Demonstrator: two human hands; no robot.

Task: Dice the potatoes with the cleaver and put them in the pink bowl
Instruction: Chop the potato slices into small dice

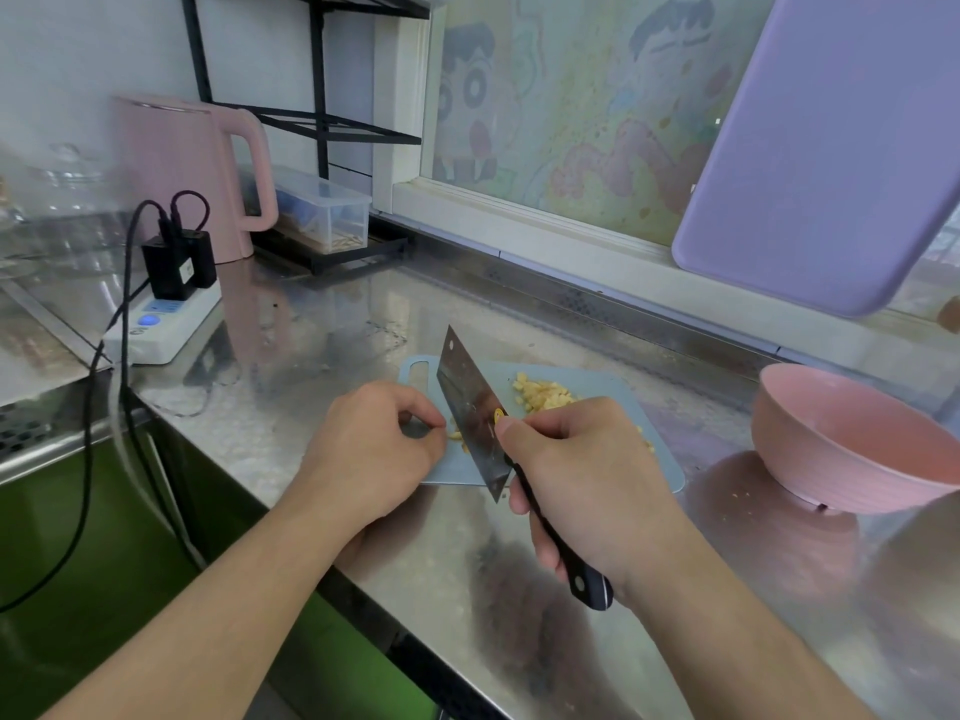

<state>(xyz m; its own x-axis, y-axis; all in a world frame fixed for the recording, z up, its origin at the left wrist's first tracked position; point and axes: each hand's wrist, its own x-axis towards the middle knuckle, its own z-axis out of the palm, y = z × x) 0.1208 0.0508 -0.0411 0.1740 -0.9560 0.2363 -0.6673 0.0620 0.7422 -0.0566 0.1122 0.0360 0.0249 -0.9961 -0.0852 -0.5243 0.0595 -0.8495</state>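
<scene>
A small blue cutting board (618, 392) lies on the steel counter. On its far side sits a heap of diced potato (543, 394). My right hand (587, 475) grips the black handle of the cleaver (470, 407), thumb against the blade, which stands edge down on the board. My left hand (374, 444) sits just left of the blade with its fingers curled, pinching uncut potato strips (457, 436) that show only as small yellow bits at the fingertips. The pink bowl (852, 439) stands to the right of the board, and looks bare inside.
A pink kettle (192, 168), a white power strip (166, 319) with black plugs and cables, and a clear plastic box (322, 210) stand at the back left. A purple board (831, 148) leans against the window at the right. The counter's front edge (291, 517) runs under my forearms.
</scene>
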